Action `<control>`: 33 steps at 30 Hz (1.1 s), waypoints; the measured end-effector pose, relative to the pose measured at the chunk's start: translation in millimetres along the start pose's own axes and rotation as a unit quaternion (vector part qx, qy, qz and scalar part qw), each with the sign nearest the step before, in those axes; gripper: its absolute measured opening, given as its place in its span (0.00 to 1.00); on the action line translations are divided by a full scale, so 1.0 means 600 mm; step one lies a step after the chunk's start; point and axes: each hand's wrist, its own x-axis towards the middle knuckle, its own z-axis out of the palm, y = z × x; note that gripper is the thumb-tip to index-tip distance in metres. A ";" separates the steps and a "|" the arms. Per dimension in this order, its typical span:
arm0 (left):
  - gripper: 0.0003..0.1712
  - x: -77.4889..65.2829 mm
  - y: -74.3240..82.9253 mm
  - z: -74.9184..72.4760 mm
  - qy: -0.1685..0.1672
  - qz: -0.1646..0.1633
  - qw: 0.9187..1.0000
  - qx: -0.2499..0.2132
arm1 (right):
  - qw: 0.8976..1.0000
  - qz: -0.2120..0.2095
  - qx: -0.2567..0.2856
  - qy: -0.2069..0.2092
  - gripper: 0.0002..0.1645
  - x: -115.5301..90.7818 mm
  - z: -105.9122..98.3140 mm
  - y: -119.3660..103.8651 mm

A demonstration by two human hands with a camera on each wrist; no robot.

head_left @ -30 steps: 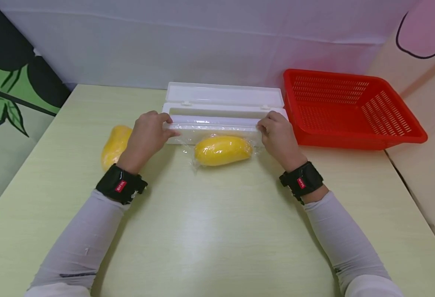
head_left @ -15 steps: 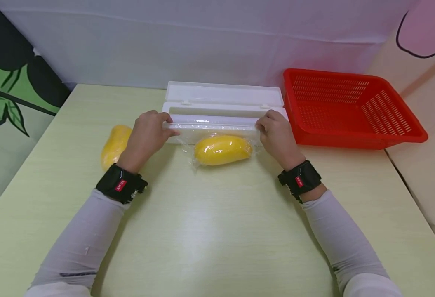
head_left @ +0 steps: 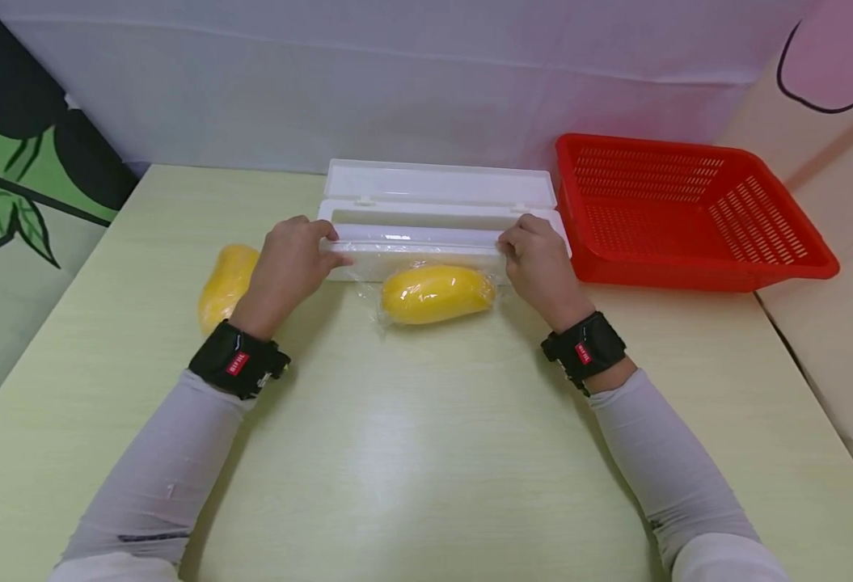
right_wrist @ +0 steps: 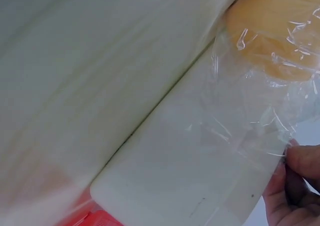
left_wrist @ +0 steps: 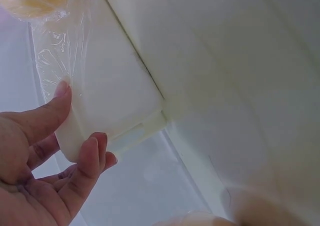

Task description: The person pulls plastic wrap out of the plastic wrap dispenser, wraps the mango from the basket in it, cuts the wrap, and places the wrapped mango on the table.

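Observation:
A white cling film box (head_left: pixel 353 271) lies with its lid (head_left: pixel 441 184) folded back and a film roll (head_left: pixel 411 234) inside. Clear cling film (right_wrist: pixel 260 116) runs down its front onto a yellow mango (head_left: pixel 437 295), which rests on the table against the box. My left hand (head_left: pixel 291 263) holds the box's left end, thumb on the filmed front and fingers round the end (left_wrist: pixel 65 156). Near the right end, my right hand (head_left: pixel 542 263) pinches the film at the front edge; whether a cutter sits under those fingertips is hidden. A second mango (head_left: pixel 225 283), wrapped in film, lies beyond my left wrist.
A red plastic basket (head_left: pixel 695 271) stands right beside the box, at the table's back right. Behind the table (head_left: pixel 397 453) hangs a pale cloth (head_left: pixel 324 89). The table's right edge runs along a light panel (head_left: pixel 841 347).
My right hand has slid slightly left along the box's front edge. The left hand, the box and both mangoes stay in place.

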 end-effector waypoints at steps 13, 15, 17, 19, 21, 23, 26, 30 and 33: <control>0.23 -0.003 -0.006 0.005 0.000 -0.005 1.000 -0.006 | 0.998 0.025 0.027 -0.047 0.07 0.005 -0.016 0.004; 0.23 -0.002 -0.008 0.005 0.004 -0.002 1.000 -0.006 | 0.997 0.033 0.034 -0.061 0.07 0.007 -0.021 0.004; 0.23 -0.001 -0.008 0.004 0.005 0.004 1.000 -0.005 | 0.996 0.040 0.038 -0.069 0.08 0.009 -0.025 0.007; 0.23 0.000 -0.009 0.004 0.007 0.006 1.000 -0.006 | 0.996 0.040 0.045 -0.070 0.07 0.010 -0.027 0.010; 0.23 0.001 -0.008 0.003 0.007 0.007 1.000 -0.007 | 0.995 0.039 0.050 -0.070 0.07 0.011 -0.027 0.013; 0.23 0.002 -0.007 0.003 0.008 0.008 1.000 -0.007 | 0.996 0.032 0.055 -0.067 0.07 0.010 -0.028 0.014; 0.23 0.002 -0.006 0.003 0.007 0.008 1.000 -0.004 | 0.996 0.020 0.062 -0.060 0.06 0.010 -0.027 0.017; 0.23 0.003 -0.005 0.003 0.001 0.004 1.000 -0.001 | 0.996 0.003 0.067 -0.052 0.05 0.009 -0.024 0.019; 0.23 0.003 -0.006 0.002 -0.002 0.002 1.000 0.000 | 0.996 -0.008 0.074 -0.045 0.04 0.011 -0.020 0.020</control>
